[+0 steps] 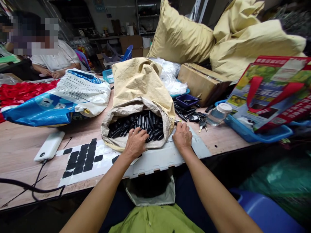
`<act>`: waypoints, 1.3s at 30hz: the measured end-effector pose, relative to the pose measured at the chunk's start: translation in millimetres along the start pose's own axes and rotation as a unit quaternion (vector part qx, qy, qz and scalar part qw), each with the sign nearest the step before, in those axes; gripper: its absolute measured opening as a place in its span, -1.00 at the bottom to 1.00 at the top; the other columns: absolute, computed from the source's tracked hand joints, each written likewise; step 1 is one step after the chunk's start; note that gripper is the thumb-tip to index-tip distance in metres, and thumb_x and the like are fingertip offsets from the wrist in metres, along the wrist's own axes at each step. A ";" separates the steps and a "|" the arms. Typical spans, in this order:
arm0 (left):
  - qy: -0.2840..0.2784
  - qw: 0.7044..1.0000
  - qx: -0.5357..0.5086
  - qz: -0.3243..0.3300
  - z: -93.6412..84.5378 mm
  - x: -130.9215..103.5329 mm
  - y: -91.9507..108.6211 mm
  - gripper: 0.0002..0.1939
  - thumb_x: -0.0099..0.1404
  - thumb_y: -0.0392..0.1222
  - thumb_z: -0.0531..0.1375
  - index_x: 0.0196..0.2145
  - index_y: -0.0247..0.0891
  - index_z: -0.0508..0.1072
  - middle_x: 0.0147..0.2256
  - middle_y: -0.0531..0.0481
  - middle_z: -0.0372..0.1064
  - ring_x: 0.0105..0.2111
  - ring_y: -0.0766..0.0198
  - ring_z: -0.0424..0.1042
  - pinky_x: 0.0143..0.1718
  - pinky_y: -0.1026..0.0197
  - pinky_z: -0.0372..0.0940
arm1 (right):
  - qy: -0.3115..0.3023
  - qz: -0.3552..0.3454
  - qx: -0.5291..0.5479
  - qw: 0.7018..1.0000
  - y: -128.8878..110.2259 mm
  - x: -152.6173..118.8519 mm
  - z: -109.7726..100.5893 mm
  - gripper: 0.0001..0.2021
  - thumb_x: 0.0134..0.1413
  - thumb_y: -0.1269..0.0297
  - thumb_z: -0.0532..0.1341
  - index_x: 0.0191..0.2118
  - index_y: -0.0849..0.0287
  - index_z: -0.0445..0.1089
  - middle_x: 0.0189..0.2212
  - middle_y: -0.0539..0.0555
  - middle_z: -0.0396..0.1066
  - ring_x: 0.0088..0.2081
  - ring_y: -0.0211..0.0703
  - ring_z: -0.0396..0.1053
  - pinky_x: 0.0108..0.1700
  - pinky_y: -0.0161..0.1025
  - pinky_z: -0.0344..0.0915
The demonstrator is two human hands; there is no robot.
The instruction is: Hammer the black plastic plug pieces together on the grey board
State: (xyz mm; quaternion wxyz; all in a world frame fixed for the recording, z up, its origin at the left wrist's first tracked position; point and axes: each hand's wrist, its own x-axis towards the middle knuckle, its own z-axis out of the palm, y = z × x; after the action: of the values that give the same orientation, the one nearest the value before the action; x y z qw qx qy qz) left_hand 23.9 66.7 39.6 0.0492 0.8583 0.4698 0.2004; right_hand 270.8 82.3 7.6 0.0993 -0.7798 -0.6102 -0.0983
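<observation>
Left hand: left hand (135, 141) reaches into the sack mouth, fingers curled over the black parts (143, 124); whether it grips one I cannot tell.
Right hand: right hand (182, 136) rests loosely closed at the paper sack (141, 94) rim, right side; grip unclear.
Progress: sack looks full; the grey tray (165, 157) near it lies bare, so work seems barely begun.
Left of tray: sheet of black pads (82, 158).

A tan paper sack (141, 87) holds black parts (138, 126); black pads (82, 158) dot a white sheet (102, 163); the worktop (19, 145) is pale wood; the basket (264, 134) is blue.
</observation>
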 end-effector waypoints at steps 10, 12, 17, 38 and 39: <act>-0.025 0.999 -0.039 -0.023 -8.6 -36.6 16.3 -0.80 0.32 -0.17 0.29 -0.10 -0.14 0.56 -0.21 -0.08 0.46 -0.13 0.02 0.34 -0.08 -0.02 0.20 | -0.005 0.005 0.023 1.000 -0.5 -0.8 -0.1 -0.72 0.38 0.44 -0.08 0.07 0.25 0.26 -0.06 0.29 0.30 -0.07 0.05 0.28 -0.15 -0.15 0.25; -0.052 0.995 -0.088 -0.020 -1.4 -49.1 24.1 -0.80 0.34 -0.15 0.28 -0.08 -0.15 0.56 -0.22 -0.07 0.46 -0.16 0.06 0.36 -0.13 0.04 0.24 | -0.003 0.005 0.022 1.000 -0.3 -0.9 0.4 -0.72 0.38 0.44 -0.08 0.07 0.25 0.26 -0.07 0.28 0.30 -0.07 0.05 0.28 -0.15 -0.16 0.24; -0.009 0.988 -0.139 -0.061 23.9 -65.8 29.1 -0.79 0.35 -0.14 0.28 -0.07 -0.17 0.53 -0.21 -0.07 0.44 -0.16 0.08 0.37 -0.07 0.04 0.28 | 0.001 0.006 0.019 1.000 0.9 -1.0 1.6 -0.72 0.38 0.44 -0.08 0.05 0.25 0.29 -0.09 0.28 0.31 -0.09 0.06 0.29 -0.18 -0.16 0.22; 0.026 0.969 -0.221 -0.110 28.3 -63.5 17.7 -0.87 0.25 -0.19 0.35 -0.23 -0.18 0.52 -0.28 -0.03 0.46 -0.19 0.10 0.37 -0.09 0.04 0.25 | -0.101 0.033 0.490 0.865 23.2 -88.2 -69.9 -0.65 0.26 0.13 0.17 0.06 0.19 0.45 -0.27 0.11 0.50 -0.36 -0.14 0.43 -0.29 -0.24 0.38; 0.024 0.968 -0.222 -0.111 28.3 -63.5 17.6 -0.87 0.25 -0.19 0.34 -0.23 -0.18 0.53 -0.27 -0.03 0.46 -0.19 0.10 0.37 -0.08 0.04 0.25 | -0.103 0.001 0.503 0.858 13.6 -96.7 -72.5 -0.66 0.27 0.15 0.17 0.07 0.18 0.45 -0.24 0.12 0.50 -0.30 -0.13 0.45 -0.23 -0.22 0.40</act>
State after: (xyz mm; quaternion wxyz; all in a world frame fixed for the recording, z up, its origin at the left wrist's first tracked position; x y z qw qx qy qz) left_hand 18.4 7.5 -0.5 0.2495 0.7632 0.5070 0.3134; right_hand 258.9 -31.1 50.2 0.4145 -0.6296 -0.5829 0.3034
